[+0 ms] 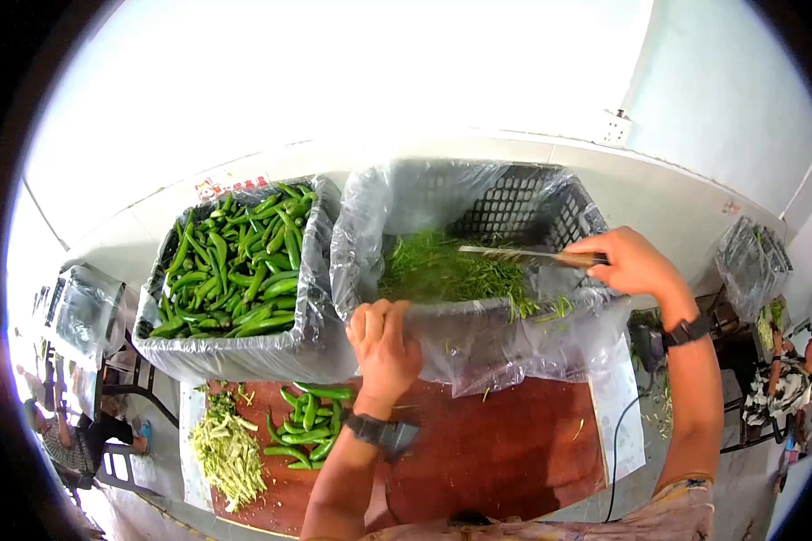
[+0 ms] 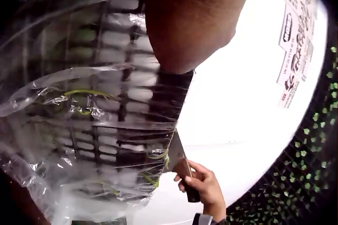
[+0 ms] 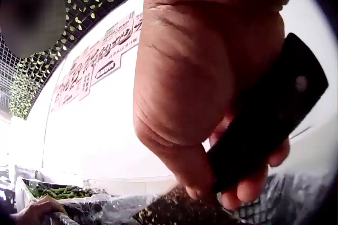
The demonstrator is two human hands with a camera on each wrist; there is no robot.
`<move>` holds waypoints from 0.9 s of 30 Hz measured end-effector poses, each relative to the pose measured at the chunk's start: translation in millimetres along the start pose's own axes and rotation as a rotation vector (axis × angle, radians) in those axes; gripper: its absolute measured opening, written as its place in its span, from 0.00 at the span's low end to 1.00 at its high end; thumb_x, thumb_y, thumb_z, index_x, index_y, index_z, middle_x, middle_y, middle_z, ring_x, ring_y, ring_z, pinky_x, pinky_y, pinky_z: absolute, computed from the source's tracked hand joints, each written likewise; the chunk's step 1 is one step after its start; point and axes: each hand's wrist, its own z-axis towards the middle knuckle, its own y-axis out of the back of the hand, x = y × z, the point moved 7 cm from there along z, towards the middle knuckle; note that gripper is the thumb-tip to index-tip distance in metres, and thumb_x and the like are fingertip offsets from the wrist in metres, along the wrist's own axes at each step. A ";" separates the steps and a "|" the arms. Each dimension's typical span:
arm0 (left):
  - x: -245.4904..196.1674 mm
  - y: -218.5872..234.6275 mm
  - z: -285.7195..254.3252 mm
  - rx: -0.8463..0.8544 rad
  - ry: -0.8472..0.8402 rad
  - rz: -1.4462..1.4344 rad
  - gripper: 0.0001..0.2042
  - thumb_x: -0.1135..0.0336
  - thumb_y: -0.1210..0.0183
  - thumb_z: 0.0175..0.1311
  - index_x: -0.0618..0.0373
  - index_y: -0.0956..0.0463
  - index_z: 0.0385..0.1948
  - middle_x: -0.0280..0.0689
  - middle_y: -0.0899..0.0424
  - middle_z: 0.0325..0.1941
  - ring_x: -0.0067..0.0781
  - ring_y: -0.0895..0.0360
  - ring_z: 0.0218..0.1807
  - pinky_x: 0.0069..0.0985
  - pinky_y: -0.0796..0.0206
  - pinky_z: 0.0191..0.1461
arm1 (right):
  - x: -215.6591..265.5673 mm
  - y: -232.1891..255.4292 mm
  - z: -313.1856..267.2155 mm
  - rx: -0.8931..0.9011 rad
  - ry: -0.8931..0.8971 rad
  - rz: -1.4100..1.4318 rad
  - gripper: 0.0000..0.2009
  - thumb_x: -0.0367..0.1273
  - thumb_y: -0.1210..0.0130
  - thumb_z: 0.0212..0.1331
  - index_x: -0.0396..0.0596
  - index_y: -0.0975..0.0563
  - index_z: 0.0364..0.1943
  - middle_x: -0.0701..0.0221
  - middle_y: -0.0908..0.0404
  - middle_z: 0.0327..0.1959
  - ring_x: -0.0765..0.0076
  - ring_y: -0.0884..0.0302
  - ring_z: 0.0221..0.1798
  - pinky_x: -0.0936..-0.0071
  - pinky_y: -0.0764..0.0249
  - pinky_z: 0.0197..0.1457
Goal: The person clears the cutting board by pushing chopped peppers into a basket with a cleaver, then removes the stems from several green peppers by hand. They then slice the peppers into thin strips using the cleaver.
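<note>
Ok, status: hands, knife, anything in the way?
Right hand gripping knife, blade at or above green shreds in lined crate. Left hand at crate's near rim, apart from blade. Loose plastic liner drapes that rim; nothing plainly blocking.

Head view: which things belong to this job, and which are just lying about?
Seemingly the job:
right hand, holding the knife
left hand, at the rim of the right crate
green shreds inside
peppers
pale scraps

Just there:
wall socket
cable
</note>
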 end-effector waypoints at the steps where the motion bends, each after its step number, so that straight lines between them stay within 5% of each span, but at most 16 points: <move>1: 0.9 -0.4 0.6 -0.002 0.004 -0.002 0.24 0.75 0.46 0.34 0.55 0.27 0.42 0.40 0.31 0.42 0.48 0.35 0.50 0.41 0.45 0.56 | 7.7 -18.0 21.1 0.122 0.127 0.006 0.19 0.25 0.43 0.44 0.52 0.21 0.45 0.57 0.19 0.33 0.53 0.22 0.33 0.64 0.27 0.39; 4: 6.2 -4.5 -2.2 -0.020 -0.003 -0.003 0.23 0.75 0.46 0.34 0.54 0.26 0.41 0.39 0.30 0.42 0.48 0.34 0.49 0.40 0.44 0.56 | 27.8 -80.8 70.1 0.388 0.311 -0.005 0.20 0.27 0.43 0.44 0.51 0.21 0.47 0.58 0.19 0.35 0.53 0.21 0.36 0.64 0.27 0.40; 6: 8.1 -4.5 -3.3 -0.018 0.005 -0.003 0.23 0.75 0.46 0.34 0.54 0.25 0.41 0.39 0.30 0.42 0.46 0.34 0.49 0.40 0.44 0.55 | 28.1 -121.9 90.9 0.571 0.182 -0.044 0.20 0.28 0.42 0.43 0.51 0.21 0.47 0.58 0.18 0.35 0.52 0.22 0.38 0.64 0.27 0.41; 8: 9.8 -6.9 -4.0 0.018 -0.001 -0.005 0.23 0.75 0.46 0.34 0.53 0.24 0.41 0.37 0.29 0.43 0.44 0.34 0.50 0.40 0.43 0.55 | 14.3 -147.2 106.3 0.545 0.246 -0.094 0.20 0.28 0.42 0.42 0.51 0.21 0.46 0.58 0.18 0.35 0.52 0.22 0.38 0.63 0.27 0.42; 11: 14.4 -12.0 -8.0 0.009 -0.011 -0.009 0.23 0.75 0.46 0.34 0.52 0.24 0.41 0.37 0.28 0.43 0.43 0.33 0.49 0.38 0.43 0.55 | 5.5 -138.6 118.7 0.503 0.076 -0.229 0.19 0.25 0.44 0.42 0.51 0.20 0.44 0.58 0.19 0.35 0.52 0.21 0.39 0.63 0.27 0.42; 17: 11.9 -7.2 -5.9 -0.008 -0.033 -0.018 0.24 0.75 0.45 0.34 0.52 0.24 0.42 0.36 0.28 0.44 0.42 0.33 0.50 0.38 0.43 0.55 | -26.2 -95.8 104.5 0.134 -0.055 -0.189 0.12 0.25 0.46 0.44 0.47 0.20 0.35 0.56 0.20 0.32 0.46 0.23 0.39 0.58 0.27 0.42; 20: 11.4 -6.6 -6.5 0.000 -0.044 0.010 0.25 0.74 0.45 0.34 0.52 0.25 0.44 0.36 0.28 0.45 0.43 0.33 0.51 0.39 0.43 0.55 | -23.6 -57.0 72.4 -0.081 -0.009 -0.178 0.15 0.25 0.46 0.44 0.46 0.20 0.40 0.55 0.20 0.35 0.46 0.23 0.40 0.59 0.27 0.43; 24: 12.4 -8.8 -8.0 -0.025 -0.061 0.041 0.26 0.74 0.45 0.35 0.52 0.26 0.46 0.36 0.29 0.47 0.43 0.34 0.53 0.40 0.44 0.56 | -3.0 -13.6 -2.3 -0.183 -0.185 0.097 0.18 0.24 0.45 0.47 0.46 0.23 0.47 0.57 0.19 0.40 0.56 0.20 0.39 0.69 0.27 0.44; 27: 8.8 -4.4 -5.7 -0.036 -0.080 0.026 0.26 0.75 0.47 0.36 0.53 0.26 0.47 0.37 0.28 0.48 0.43 0.34 0.53 0.40 0.44 0.56 | 4.6 -21.1 -77.0 -0.417 -0.073 0.239 0.20 0.23 0.45 0.50 0.44 0.24 0.50 0.59 0.19 0.45 0.66 0.20 0.40 0.74 0.27 0.43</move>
